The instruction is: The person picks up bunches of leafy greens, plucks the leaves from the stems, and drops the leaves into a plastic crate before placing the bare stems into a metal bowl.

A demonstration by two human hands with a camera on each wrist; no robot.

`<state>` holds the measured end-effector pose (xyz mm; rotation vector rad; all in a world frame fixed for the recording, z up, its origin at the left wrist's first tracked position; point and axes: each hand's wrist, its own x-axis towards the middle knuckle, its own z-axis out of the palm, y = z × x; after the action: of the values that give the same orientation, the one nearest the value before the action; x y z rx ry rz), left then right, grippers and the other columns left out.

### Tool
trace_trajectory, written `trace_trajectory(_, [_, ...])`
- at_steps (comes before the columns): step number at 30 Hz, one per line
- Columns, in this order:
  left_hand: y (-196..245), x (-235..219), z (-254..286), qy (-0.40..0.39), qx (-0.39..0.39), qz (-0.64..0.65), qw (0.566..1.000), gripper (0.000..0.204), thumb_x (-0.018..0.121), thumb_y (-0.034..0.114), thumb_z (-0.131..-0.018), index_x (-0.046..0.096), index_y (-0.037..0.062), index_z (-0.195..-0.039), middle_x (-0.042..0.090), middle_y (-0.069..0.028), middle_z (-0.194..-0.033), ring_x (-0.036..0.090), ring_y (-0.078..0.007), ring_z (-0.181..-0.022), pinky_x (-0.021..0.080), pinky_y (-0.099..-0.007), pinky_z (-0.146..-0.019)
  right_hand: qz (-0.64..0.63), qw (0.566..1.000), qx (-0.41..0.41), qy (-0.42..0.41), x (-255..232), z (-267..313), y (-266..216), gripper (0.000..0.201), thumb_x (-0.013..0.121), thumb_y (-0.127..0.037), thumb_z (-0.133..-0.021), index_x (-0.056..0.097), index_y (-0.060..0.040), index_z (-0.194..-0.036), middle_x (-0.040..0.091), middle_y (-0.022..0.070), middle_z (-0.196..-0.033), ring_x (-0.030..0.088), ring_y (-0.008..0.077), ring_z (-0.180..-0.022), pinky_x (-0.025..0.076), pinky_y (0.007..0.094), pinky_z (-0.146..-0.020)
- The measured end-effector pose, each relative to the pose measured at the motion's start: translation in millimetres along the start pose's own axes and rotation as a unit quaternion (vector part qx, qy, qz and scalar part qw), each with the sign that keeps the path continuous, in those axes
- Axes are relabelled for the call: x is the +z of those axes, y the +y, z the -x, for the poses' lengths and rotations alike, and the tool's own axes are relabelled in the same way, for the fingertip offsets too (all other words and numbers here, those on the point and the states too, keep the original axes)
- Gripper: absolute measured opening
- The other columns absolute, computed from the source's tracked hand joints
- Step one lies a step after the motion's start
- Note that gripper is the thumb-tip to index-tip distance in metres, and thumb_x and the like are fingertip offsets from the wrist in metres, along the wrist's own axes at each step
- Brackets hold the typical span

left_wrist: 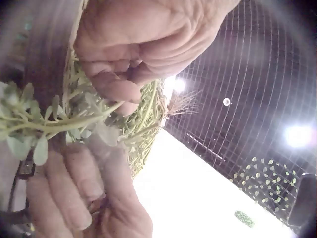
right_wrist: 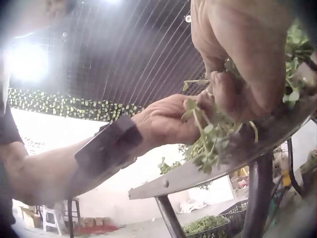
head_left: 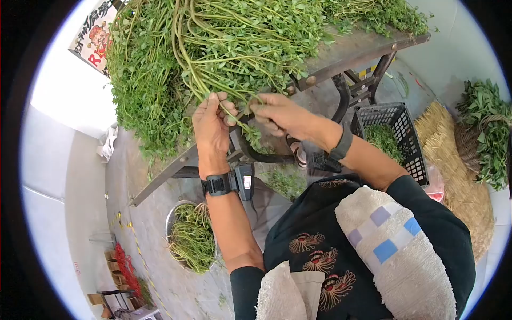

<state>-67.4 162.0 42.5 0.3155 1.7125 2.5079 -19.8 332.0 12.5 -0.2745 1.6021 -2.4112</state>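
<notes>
The left hand (head_left: 212,128) pinches a leafy green stem (left_wrist: 74,121) between thumb and fingers at the front edge of the heaped greens (head_left: 240,42). Just right of it, the right hand (head_left: 285,114), slightly blurred, has its fingers curled round a thin sprig. In the right wrist view the right hand (right_wrist: 242,59) hangs over the left hand (right_wrist: 171,119), close beside it, with leaves showing between them. The right hand's fingers (left_wrist: 74,183) lie below the stem in the left wrist view. Part of the sprig is hidden by the fingers.
The greens lie on a metal-edged table (head_left: 368,50) with dark legs. Below stand a metal bowl of stems (head_left: 192,240) and a black crate (head_left: 394,128) holding greens. Straw matting (head_left: 464,197) and a leafy bundle (head_left: 493,128) are at the right.
</notes>
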Motion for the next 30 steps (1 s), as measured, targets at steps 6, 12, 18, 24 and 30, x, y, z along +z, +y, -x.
trace_trajectory(6, [-1.8,1.7,0.8,-0.012,0.0,0.008,1.0,0.024,0.048,0.02,-0.095,0.058,-0.0004,-0.09,0.06,-0.0069,-0.067,0.058,-0.0142,-0.054,0.044,-0.0211,-0.043,0.228,0.947,-0.223,-0.039,8.8,-9.7,37.6,0.029,0.061,-0.029,-0.085,0.058,-0.0005,-0.09,0.051,0.0016,-0.065,0.046,0.0118,-0.054,0.04,0.0309,-0.05])
trace_trajectory(12, [-1.2,5.9,3.9,0.029,-0.002,-0.014,0.999,0.023,0.049,0.021,-0.095,0.058,-0.0005,-0.089,0.057,-0.0055,-0.065,0.055,-0.0132,-0.052,0.04,-0.0207,-0.039,0.517,0.808,-0.28,0.042,8.2,-3.4,26.2,0.024,0.057,-0.02,-0.083,0.054,0.0034,-0.086,0.053,0.0257,-0.068,0.054,0.0385,-0.061,0.042,0.0408,-0.056])
trace_trajectory(18, [5.7,26.3,2.2,-0.015,0.001,0.048,0.999,0.021,0.05,0.018,-0.094,0.055,-0.0018,-0.09,0.04,0.0024,-0.06,0.037,-0.0077,-0.048,0.026,-0.0191,-0.036,0.006,0.989,0.044,0.143,16.4,-13.1,-6.8,0.021,0.051,-0.02,-0.08,0.052,0.0003,-0.077,0.056,0.0206,-0.065,0.056,0.0363,-0.06,0.044,0.0453,-0.055])
trace_trajectory(24, [13.9,26.8,5.0,-0.006,0.026,-0.001,1.0,0.022,0.05,0.02,-0.094,0.055,-0.0012,-0.09,0.036,0.0047,-0.058,0.033,-0.0051,-0.047,0.022,-0.0174,-0.037,0.534,0.664,-0.441,0.284,-27.4,-23.5,-13.4,0.015,0.046,-0.016,-0.08,0.049,-0.0019,-0.074,0.046,0.0065,-0.059,0.047,0.0208,-0.05,0.038,0.0365,-0.047])
trace_trajectory(30, [11.0,3.9,3.8,0.011,0.02,-0.021,1.0,0.019,0.053,0.019,-0.093,0.057,0.0009,-0.089,0.044,0.0031,-0.058,0.039,-0.006,-0.046,0.025,-0.0179,-0.036,-0.039,0.983,-0.124,0.13,-14.2,15.9,-67.2,0.018,0.059,-0.023,-0.083,0.053,-0.006,-0.082,0.051,0.0032,-0.063,0.05,0.0132,-0.053,0.033,0.0306,-0.038])
